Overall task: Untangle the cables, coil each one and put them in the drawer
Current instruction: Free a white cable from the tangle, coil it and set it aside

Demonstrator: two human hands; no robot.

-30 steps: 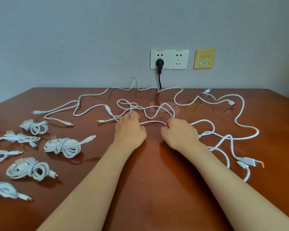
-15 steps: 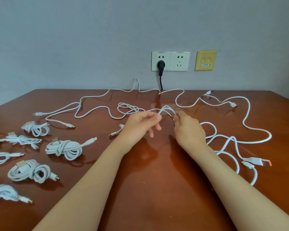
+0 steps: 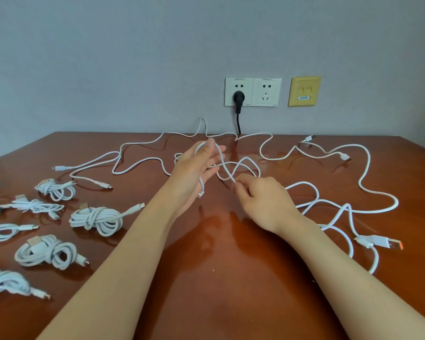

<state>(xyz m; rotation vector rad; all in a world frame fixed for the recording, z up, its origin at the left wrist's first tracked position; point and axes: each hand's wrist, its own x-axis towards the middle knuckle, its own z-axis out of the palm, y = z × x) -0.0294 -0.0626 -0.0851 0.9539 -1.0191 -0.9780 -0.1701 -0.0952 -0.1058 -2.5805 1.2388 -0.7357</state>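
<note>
The thin white cable [image 3: 225, 166] I'm working on hangs above the middle of the surface [image 3: 219, 290], strung between both hands. One end is looped over my left grip [image 3: 196, 168], which is raised with its fingers held straight, carrying the loop rather than clenching it. A small connector [image 3: 201, 193] dangles below the palm. My right grip [image 3: 265, 202] sits lower and pinches the same cable between thumb and fingertip, with the slack running back towards the wall in loose bends. I read this as the start of winding the cable into a coil around the left fingers.

Just past my hands, that slack crosses other strands, so I'd judge the untangling unfinished. To the right, a thicker white cable [image 3: 396, 203] sprawls in wide curves, its orange-tipped plug [image 3: 388, 242] lying near my right forearm. A long thin lead [image 3: 142, 142] wanders off to the far left.

Along the left edge lie several coiled bundles [image 3: 96, 218], each wrapped on itself and apart from the others, so a good share of the coiling looks done. No drawer is in view, and none of the cables has been put away. Behind it all, a black plug [image 3: 238, 97] sits in the wall socket [image 3: 252, 92].
</note>
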